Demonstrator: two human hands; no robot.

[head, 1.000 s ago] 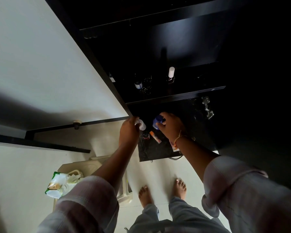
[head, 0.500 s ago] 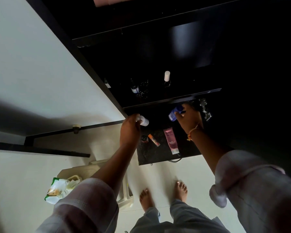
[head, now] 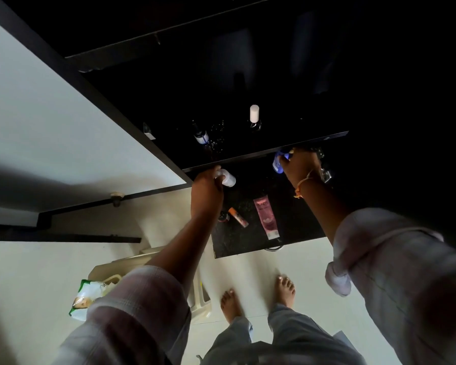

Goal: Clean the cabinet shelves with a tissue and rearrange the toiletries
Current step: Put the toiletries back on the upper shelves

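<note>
- Fingers (head: pixel 218 177) of the left hand (head: pixel 207 192) curl round a smooth white bottle (head: pixel 229 178) below the shelf (head: pixel 261 154) front edge.
- I see the right hand (head: pixel 300 168) gripping a glossy blue bottle (head: pixel 277 162), now nearer that edge.

The left sleeve (head: pixel 132 312) and right sleeve (head: pixel 392 272) are pale pinkish-white cloth with a faint check, rolled up near the elbows. An orange-yellow thread band (head: pixel 302 184) circles the wrist of the right hand (head: pixel 298 167). Grey-blue trousers (head: pixel 287 335) end above bare feet (head: pixel 231 302).
</note>
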